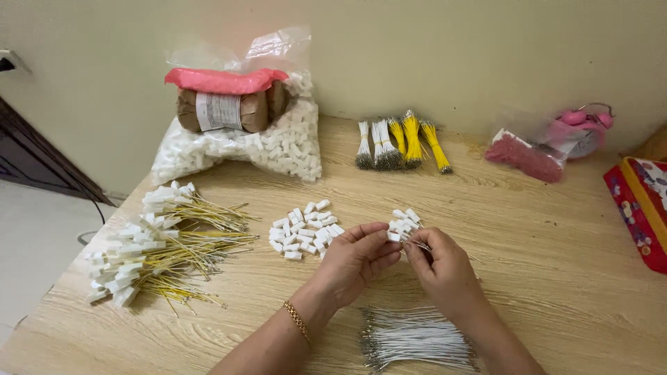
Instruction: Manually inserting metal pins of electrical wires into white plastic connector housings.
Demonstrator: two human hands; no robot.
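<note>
Left hand (356, 258) pinches a small white plastic connector (394, 237) steady — right hand (445, 267) grips a thin white wire (419, 245) at it, above the wooden bench (556, 264).

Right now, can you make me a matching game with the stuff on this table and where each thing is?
Things:
1. white wire bundle
2. yellow wire bundles
3. loose white connectors
4. finished wired connectors

Places:
A. far edge, by the wall
B. left side of the table
C. near edge, between the forearms
D. just left of the left hand

Pairs: 1-C, 2-A, 3-D, 4-B
</note>
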